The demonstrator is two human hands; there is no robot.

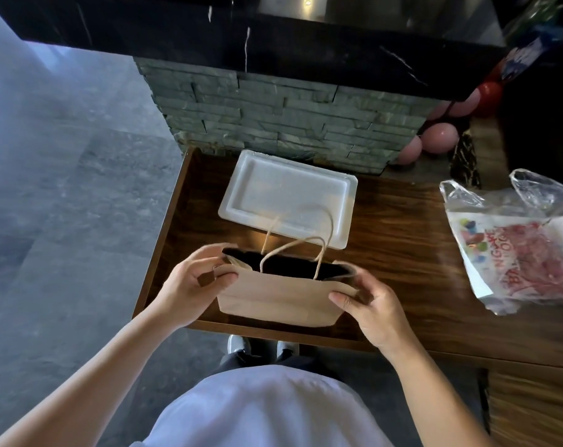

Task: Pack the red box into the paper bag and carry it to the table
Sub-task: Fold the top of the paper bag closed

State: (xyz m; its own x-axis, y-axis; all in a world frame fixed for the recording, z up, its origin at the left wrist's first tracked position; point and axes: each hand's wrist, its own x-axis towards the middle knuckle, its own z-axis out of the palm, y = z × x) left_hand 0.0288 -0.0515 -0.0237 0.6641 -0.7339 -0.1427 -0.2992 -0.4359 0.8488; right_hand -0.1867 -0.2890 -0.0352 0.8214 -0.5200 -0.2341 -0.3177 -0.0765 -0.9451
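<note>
A brown paper bag point(280, 296) with two twine handles stands on the dark wooden table point(402, 253), near its front edge. My left hand point(190, 282) pinches the bag's left rim and my right hand point(367, 304) pinches its right rim, holding the mouth apart. The inside of the bag looks dark and I cannot see what it holds. Just behind the bag lies a white foam box point(286, 195) with its lid shut. No red box shows in view.
A clear plastic bag point(518, 240) with red print lies at the table's right. Behind the table rises a grey stone pillar point(273, 117) under a black marble counter point(241, 37). Pink and red balloons point(441, 138) hang at the back right. Grey floor lies left.
</note>
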